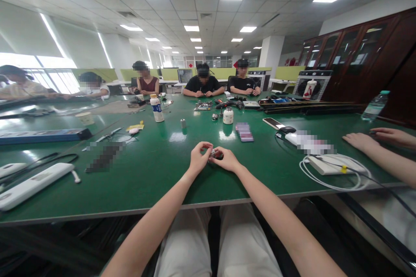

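Where the green table (156, 173) runs off toward nine o'clock from the hands, a white power strip (32, 184) lies near the front edge. A long blue box (42, 135) lies beyond it at about ten o'clock, and a paper cup (85, 117) stands farther back. At eleven o'clock a white bottle (157, 108) stands upright, and a small can (183, 123) sits nearer, just left of twelve.

The left hand (199, 156) is at the centre, low over the tabletop. Its fingers are curled, with thumb and forefinger pinched narrow on a small silvery piece (212, 152). What the piece is cannot be told at this size. The right hand (228, 161) meets it from the three o'clock side, its fingertips closed on the same piece. The piece therefore sits between the two hands, close to the table surface and not far from the front edge.

At twelve o'clock, well beyond the hands, a white jar (228, 115) stands upright. A stack of cards (245, 132) lies at one o'clock, with a phone (273, 123) past it. Toward three o'clock lies a flat white adapter (331, 164) with its cable looped around it. Another person's hands (360, 140) rest on the table at two o'clock.
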`<state>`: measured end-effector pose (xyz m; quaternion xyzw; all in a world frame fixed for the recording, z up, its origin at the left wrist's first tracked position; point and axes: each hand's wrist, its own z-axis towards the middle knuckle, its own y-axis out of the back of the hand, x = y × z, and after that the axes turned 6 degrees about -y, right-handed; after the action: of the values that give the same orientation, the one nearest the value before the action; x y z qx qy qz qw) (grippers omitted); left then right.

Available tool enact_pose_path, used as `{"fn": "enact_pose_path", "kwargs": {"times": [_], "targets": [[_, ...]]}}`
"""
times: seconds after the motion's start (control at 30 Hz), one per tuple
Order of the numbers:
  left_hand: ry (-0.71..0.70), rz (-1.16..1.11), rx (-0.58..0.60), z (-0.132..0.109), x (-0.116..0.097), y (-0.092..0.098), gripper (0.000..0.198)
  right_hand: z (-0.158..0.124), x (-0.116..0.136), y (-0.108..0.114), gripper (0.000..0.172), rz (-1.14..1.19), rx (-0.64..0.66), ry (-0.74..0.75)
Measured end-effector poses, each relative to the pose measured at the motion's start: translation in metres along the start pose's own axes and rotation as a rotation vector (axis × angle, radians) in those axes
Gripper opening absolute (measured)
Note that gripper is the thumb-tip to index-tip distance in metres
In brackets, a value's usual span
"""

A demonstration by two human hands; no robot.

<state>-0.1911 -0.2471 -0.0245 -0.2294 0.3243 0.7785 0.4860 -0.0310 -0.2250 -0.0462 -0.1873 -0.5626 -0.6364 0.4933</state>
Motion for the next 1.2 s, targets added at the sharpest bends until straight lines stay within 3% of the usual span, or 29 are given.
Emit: {"fn": "enact_pose_path", "kwargs": {"times": [0.3, 0.6, 0.8, 0.97, 1.13, 1.2], "targets": [[-0.025, 0.073, -0.015, 0.0, -0.002, 0.003, 0.001, 0.001, -0.002, -0.001, 0.035, 0.02, 0.011, 0.007], [-0.048, 0.116, 0.029, 0.002, -0.005, 0.011, 0.007, 0.0, -0.001, 0.001, 0.036, 0.002, 0.014, -0.014], [0.002, -0.03, 0.077, 0.006, -0.006, 0.015, 0.02, 0.001, -0.003, -0.001, 0.037, 0.009, 0.014, -0.013], [0.059, 0.013, -0.087, 0.008, 0.0, 0.019, 0.022, 0.002, -0.005, -0.002, 0.038, 0.008, 0.016, -0.008], [0.03, -0.062, 0.067, 0.005, 0.002, 0.014, 0.036, 0.002, -0.005, -0.001, 0.039, -0.003, 0.014, -0.01], [0.025, -0.073, 0.062, 0.006, 0.003, 0.012, 0.036, 0.001, -0.004, -0.001, 0.039, -0.004, 0.018, -0.014]]}}
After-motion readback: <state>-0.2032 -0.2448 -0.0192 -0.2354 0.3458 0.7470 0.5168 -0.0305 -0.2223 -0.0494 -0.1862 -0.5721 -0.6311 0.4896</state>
